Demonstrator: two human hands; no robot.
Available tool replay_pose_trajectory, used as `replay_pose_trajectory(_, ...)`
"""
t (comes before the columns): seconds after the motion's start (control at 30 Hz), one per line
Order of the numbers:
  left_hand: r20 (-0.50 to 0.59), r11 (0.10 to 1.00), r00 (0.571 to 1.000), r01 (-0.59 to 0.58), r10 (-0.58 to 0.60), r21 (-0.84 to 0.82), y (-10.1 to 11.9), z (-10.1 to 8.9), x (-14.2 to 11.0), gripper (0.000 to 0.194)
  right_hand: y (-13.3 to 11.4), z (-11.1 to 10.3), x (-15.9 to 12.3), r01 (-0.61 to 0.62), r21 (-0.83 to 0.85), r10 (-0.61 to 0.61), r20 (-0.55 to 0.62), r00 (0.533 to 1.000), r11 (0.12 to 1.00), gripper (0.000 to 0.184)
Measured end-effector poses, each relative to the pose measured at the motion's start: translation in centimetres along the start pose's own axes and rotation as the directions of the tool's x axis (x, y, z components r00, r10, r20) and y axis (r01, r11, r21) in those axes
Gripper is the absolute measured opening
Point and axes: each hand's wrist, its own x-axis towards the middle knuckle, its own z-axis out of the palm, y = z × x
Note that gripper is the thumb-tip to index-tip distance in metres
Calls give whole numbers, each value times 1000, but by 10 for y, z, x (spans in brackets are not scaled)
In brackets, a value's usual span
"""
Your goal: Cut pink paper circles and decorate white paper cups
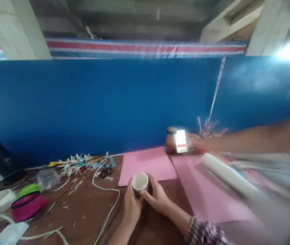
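Both of my hands are wrapped around a small cup (pixel 140 181) with a pale inside and a dark outer side. My left hand (pixel 132 203) grips it from the left, and my right hand (pixel 157 196) from the right, thumb at the front near the rim. The cup stands upright, its round mouth facing up toward me. Whether its base touches the brown table (pixel 83 217) is hidden. Just beyond the cup lies a pink sheet (pixel 147 165).
Another person's arm (pixel 252 137) reaches in from the right, its hand beside a lit phone (pixel 181 141) and a dark-lidded jar (pixel 171 139). A white roll (pixel 226 172) crosses a second pink sheet (pixel 198 185). Left are scissors (pixel 106 170), a white cord (pixel 111 209) and a magenta container (pixel 26 207).
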Motion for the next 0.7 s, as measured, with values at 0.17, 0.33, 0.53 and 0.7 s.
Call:
replay_pose_trajectory(0.17,61,995,993,100,-99,-20,11,-4,2,66,6,-3,3,-26,13,26,-32,999,1000,52)
replay_pose_trajectory(0.33,68,993,990,120,-120,17,16,-4,2,68,9,-3,3,-60,36,61,-50,997,998,50)
replay_pose_trajectory(0.53,62,992,990,121,-123,49,16,-4,2,70,5,-8,7,-88,41,91,-82,992,995,46)
replay_pose_trajectory(0.7,87,985,985,140,-149,97,19,-5,3,60,1,-20,13,-84,12,85,-159,984,996,45)
